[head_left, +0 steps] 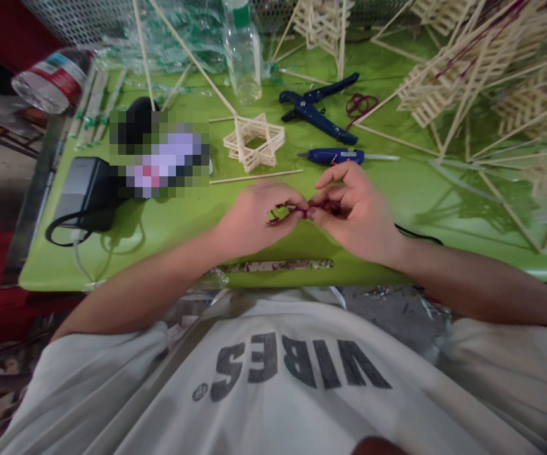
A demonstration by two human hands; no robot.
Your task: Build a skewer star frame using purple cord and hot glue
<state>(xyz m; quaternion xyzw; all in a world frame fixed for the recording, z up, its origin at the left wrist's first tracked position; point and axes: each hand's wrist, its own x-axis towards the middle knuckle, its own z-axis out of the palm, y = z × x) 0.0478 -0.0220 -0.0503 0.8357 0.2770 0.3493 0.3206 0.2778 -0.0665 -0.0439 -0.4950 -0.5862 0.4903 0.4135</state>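
Note:
Dark red cord (326, 206) runs bunched between my two hands above the near part of the green table. My left hand (261, 215) pinches it between thumb and forefinger, and a loop hangs inside the palm. The thumb and fingertips of my right hand (356, 212) close on the same cord, almost touching the left fingertips. Just beyond the hands lies a blue glue gun (334, 156) with a clear glue stick in its back. A star-shaped frame of stacked wooden sticks (254, 142) stands farther off, left of the glue gun.
Dark blue cutters (318, 107) and a coil of red cord (362, 105) lie behind the glue gun. Several stick structures (425, 95) crowd the right side. A clear bottle (243, 57), a power bank (86, 193) and a patterned strip (277, 265) are on the table (169, 234).

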